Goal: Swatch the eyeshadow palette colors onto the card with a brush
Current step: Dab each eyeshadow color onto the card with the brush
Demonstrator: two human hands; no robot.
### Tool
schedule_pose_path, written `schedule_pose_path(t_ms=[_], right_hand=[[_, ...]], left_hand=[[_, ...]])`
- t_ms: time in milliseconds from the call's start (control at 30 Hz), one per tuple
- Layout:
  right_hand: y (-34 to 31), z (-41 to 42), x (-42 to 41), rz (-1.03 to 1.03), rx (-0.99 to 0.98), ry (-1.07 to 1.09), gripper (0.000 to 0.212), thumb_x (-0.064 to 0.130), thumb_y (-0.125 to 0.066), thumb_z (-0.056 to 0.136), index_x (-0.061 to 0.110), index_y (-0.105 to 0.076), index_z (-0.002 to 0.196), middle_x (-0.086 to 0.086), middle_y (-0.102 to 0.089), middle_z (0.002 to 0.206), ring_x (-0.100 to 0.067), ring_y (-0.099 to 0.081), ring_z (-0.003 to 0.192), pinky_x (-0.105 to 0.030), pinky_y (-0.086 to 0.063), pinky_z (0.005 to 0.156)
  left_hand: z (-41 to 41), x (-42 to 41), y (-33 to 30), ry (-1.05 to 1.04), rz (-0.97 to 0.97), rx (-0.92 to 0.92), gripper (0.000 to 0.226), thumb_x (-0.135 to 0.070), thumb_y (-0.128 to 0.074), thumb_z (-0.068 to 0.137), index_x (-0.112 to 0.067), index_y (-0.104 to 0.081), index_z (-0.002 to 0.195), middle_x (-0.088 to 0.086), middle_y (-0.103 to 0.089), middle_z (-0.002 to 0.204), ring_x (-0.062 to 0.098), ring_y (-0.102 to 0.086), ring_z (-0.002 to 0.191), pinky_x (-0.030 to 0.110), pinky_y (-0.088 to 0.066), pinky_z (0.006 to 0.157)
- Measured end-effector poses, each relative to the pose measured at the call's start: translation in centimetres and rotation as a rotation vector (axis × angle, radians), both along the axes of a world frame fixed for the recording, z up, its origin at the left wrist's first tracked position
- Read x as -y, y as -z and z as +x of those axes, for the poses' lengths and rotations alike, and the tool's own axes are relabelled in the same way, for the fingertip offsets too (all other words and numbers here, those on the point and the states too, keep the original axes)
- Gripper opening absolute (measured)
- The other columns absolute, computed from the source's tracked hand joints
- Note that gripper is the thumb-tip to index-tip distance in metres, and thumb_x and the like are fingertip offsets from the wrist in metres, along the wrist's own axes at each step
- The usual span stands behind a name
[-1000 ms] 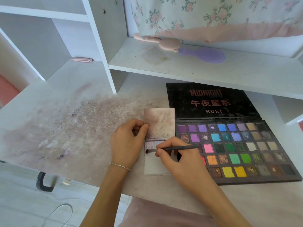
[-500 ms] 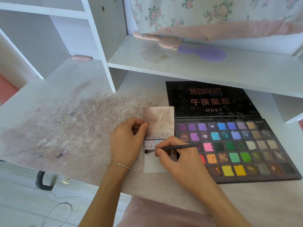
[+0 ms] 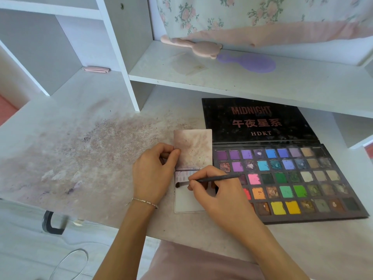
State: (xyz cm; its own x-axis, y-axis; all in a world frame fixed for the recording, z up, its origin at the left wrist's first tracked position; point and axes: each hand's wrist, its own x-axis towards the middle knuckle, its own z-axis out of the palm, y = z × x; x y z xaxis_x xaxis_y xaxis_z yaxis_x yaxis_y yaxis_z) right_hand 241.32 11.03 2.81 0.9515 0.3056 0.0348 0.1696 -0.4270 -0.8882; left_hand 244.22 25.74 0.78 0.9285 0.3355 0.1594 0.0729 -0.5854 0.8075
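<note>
Fingers (image 3: 196,181) of my right hand (image 3: 218,196), curled, pinch 1 thin dark brush (image 3: 210,180); its soft tuft touches the card's left edge, its handle points right over the pans. My left hand (image 3: 152,173) has thumb and fingertips closed on the left edge of a stained, pinkish rectangular sheet (image 3: 193,148) that overlaps the top of the card; a fine bracelet (image 3: 144,202) sits on that wrist.

Item: card (image 3: 186,203), white, smooth, rounded corners, flat on the desk just left of the palette. Faint pinkish strokes run along its upper strip; its right part is hidden under my right hand.

Item: eyeshadow palette (image 3: 292,178), open, dark frame, square pans in rows: purples, blues, greens, orange, yellows, neutrals, several scraped or crumbled. My hand covers its near-left pans. The black lid lies flat behind, printed "MIDNIGHT", 4 Chinese characters, and "HDKT"; a smaller line under "MIDNIGHT" is unreadable.

Item: desk (image 3: 80,158), pale, dusted with purplish-pink powder.

Item: shelf (image 3: 222,77), white, holding 1 pink bear-shaped hairbrush (image 3: 201,49) and 1 lilac hairbrush (image 3: 250,62). Floral fabric (image 3: 242,13) hangs behind, cut off at the top edge.
</note>
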Motion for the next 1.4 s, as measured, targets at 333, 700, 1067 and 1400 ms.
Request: schedule_pose_path(t_ms=[333,700,1067,1400], right_hand=[[0.1,0.0,0.1,0.000,0.004,-0.013,0.013,0.016,-0.060,0.082,0.028,-0.061,0.077,0.010,-0.063,0.076,-0.003,-0.056,0.076,-0.016,-0.046,0.066],[-0.4,-0.4,2.6,0.245,0.051,0.147,0.019,0.021,-0.051,0.080,0.034,-0.063,0.086,0.015,-0.066,0.082,-0.005,-0.062,0.077,-0.014,-0.049,0.062],[0.2,0.1,7.8,0.129,0.117,0.373,0.037,0.000,-0.050,0.088,0.033,-0.058,0.074,0.016,-0.068,0.075,-0.001,-0.065,0.069,-0.008,-0.046,0.056],[0.3,0.0,7.7,0.011,0.106,0.354,0.021,0.011,-0.053,0.084,0.029,-0.055,0.073,0.014,-0.066,0.074,-0.009,-0.058,0.058,-0.018,-0.044,0.052]], left_hand=[[-0.1,0.0,0.0,0.005,0.001,0.005,0.010,-0.028,-0.063,0.081,-0.029,-0.061,0.071,-0.017,-0.057,0.059,0.000,-0.054,0.060,0.019,-0.041,0.058],[-0.1,0.0,-0.1,-0.008,-0.003,-0.008,0.018,-0.029,-0.063,0.081,-0.036,-0.056,0.066,-0.017,-0.057,0.058,-0.002,-0.052,0.058,0.017,-0.038,0.057],[-0.1,0.0,-0.1,0.000,-0.008,0.008,0.015,-0.026,-0.064,0.081,-0.031,-0.058,0.068,-0.017,-0.057,0.062,0.002,-0.053,0.061,0.025,-0.043,0.062],[-0.1,0.1,-0.1,-0.002,0.006,0.010,0.014,-0.026,-0.064,0.081,-0.032,-0.059,0.069,-0.017,-0.057,0.062,0.001,-0.052,0.061,0.021,-0.041,0.059]])
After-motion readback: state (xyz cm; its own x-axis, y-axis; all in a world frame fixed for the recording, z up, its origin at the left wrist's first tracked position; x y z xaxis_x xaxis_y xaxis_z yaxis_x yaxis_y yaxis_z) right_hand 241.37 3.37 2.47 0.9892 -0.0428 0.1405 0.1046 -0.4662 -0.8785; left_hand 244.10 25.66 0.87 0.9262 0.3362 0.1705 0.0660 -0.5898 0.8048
